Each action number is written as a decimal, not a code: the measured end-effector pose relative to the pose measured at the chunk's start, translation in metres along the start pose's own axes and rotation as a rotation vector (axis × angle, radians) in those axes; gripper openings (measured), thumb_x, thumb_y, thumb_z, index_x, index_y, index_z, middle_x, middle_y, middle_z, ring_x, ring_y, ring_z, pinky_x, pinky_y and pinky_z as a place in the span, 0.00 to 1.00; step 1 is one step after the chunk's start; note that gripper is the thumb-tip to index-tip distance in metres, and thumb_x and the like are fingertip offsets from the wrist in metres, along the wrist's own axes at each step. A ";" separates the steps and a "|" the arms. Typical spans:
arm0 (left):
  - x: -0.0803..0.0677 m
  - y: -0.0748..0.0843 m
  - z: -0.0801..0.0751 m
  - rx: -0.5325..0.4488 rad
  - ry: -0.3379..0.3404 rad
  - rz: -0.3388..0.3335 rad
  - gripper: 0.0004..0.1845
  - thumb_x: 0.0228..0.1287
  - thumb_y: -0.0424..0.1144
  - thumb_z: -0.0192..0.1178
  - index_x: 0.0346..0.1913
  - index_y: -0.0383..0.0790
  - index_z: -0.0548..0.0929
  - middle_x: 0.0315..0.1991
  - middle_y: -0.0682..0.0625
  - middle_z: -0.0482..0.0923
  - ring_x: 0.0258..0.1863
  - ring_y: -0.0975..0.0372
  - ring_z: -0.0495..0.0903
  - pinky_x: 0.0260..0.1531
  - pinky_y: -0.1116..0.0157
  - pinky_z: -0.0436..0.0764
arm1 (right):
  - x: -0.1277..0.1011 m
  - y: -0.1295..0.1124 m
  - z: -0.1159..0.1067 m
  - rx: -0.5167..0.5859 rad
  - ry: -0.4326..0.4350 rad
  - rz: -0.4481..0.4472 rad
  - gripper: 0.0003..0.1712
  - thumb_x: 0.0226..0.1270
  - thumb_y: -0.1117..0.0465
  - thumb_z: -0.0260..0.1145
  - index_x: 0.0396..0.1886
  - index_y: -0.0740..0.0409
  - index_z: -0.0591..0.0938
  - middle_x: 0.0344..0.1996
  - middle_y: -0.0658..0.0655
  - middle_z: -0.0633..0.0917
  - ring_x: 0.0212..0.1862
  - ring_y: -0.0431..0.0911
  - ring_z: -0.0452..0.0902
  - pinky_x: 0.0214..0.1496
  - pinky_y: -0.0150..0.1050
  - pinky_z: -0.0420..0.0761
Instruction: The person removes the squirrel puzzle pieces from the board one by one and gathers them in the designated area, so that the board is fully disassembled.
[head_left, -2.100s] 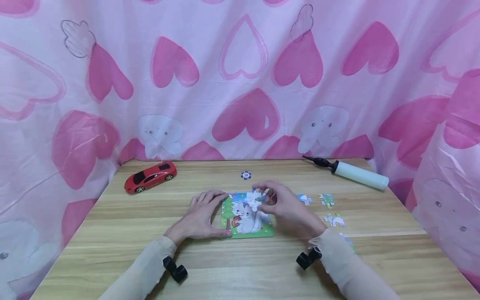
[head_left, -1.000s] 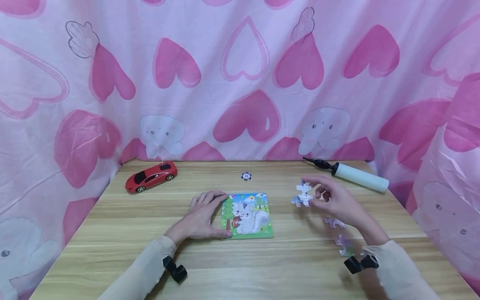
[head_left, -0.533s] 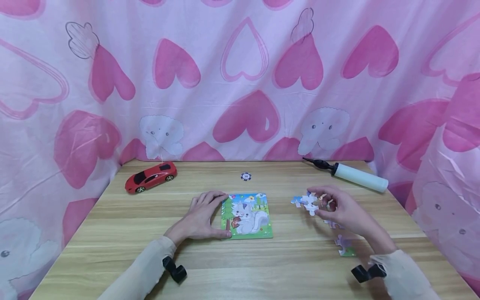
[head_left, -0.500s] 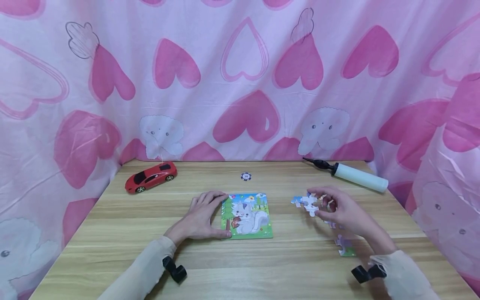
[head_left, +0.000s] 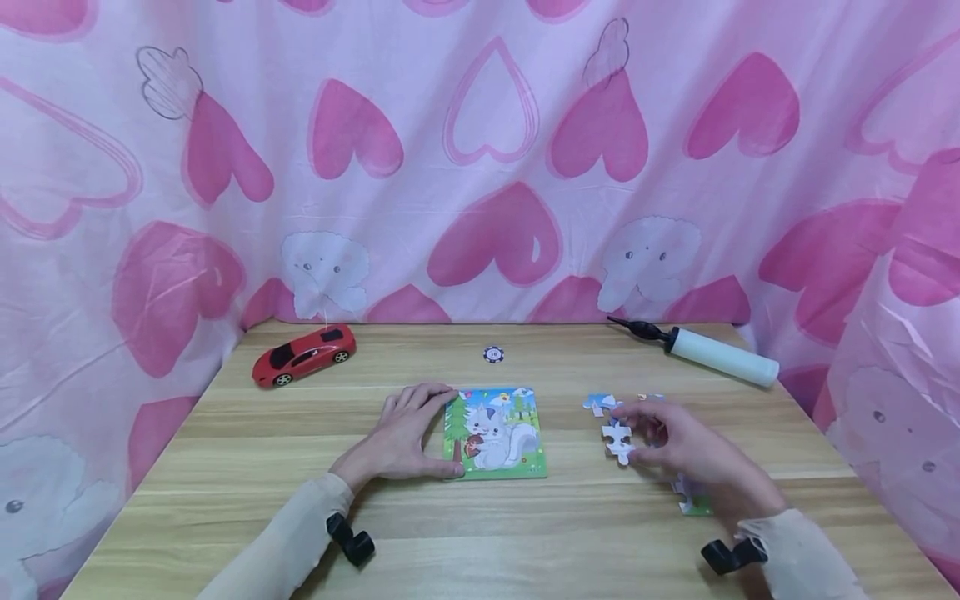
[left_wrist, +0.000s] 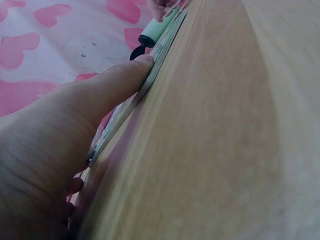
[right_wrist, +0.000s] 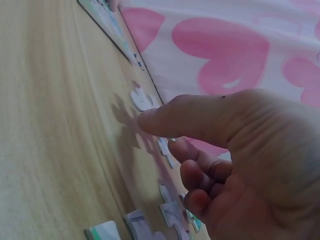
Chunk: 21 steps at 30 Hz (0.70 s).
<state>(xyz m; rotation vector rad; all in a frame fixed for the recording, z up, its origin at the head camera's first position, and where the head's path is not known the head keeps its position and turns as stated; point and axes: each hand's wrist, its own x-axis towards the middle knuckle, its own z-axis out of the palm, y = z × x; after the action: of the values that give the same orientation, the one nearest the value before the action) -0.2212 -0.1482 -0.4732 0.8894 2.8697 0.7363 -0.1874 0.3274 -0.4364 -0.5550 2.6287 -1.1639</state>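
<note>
A square puzzle board [head_left: 497,433] with a white cartoon squirrel lies in the middle of the wooden table [head_left: 225,467]. My left hand [head_left: 416,423] rests flat beside it, fingers straight, with the thumb [left_wrist: 120,80] along the board's left edge [left_wrist: 152,62]. To the right of the board, my right hand [head_left: 637,432] pinches a white puzzle piece [head_left: 618,441] at the tip of the thumb [right_wrist: 150,119]. The piece [right_wrist: 141,98] is low over the table and throws a shadow on it. Loose pieces lie around that hand: one blue [head_left: 599,404], one under the wrist [head_left: 693,501].
A red toy car [head_left: 303,354] stands at the back left. A small round chip [head_left: 492,354] lies behind the board. A white hand pump [head_left: 716,356] with a black nozzle lies at the back right. A pink heart-print cloth [head_left: 495,167] hangs around the table.
My right hand took a white piece from the board, carried it right, and has now lowered it toward the table's near side. The left hand has stayed put.
</note>
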 end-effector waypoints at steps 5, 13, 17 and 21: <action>0.000 0.000 0.000 -0.007 -0.005 -0.002 0.65 0.52 0.79 0.76 0.87 0.48 0.67 0.84 0.48 0.62 0.82 0.48 0.60 0.70 0.41 0.63 | 0.000 0.003 0.005 -0.005 -0.004 0.008 0.34 0.66 0.62 0.83 0.72 0.54 0.85 0.50 0.55 0.83 0.48 0.49 0.74 0.47 0.35 0.78; 0.000 0.001 0.000 -0.006 -0.019 -0.025 0.67 0.50 0.80 0.76 0.88 0.50 0.65 0.84 0.50 0.61 0.83 0.48 0.58 0.74 0.40 0.61 | 0.002 0.002 0.006 -0.043 -0.013 0.038 0.33 0.67 0.62 0.83 0.71 0.53 0.86 0.52 0.53 0.83 0.49 0.48 0.74 0.47 0.35 0.78; 0.000 0.001 0.000 -0.004 -0.023 -0.032 0.68 0.49 0.81 0.75 0.89 0.50 0.64 0.85 0.51 0.60 0.83 0.49 0.58 0.75 0.41 0.60 | 0.002 -0.002 0.006 -0.052 -0.026 0.082 0.34 0.67 0.62 0.84 0.72 0.51 0.85 0.54 0.53 0.83 0.51 0.51 0.73 0.48 0.35 0.78; 0.000 0.000 0.000 -0.009 -0.021 -0.031 0.68 0.49 0.81 0.75 0.88 0.51 0.65 0.85 0.51 0.60 0.83 0.49 0.57 0.75 0.41 0.59 | 0.002 -0.004 0.007 -0.052 -0.033 0.100 0.34 0.67 0.61 0.84 0.73 0.50 0.85 0.55 0.53 0.83 0.52 0.52 0.73 0.48 0.35 0.79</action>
<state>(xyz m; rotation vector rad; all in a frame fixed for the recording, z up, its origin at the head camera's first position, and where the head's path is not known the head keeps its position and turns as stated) -0.2208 -0.1482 -0.4731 0.8449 2.8528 0.7312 -0.1856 0.3198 -0.4378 -0.4428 2.6321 -1.0508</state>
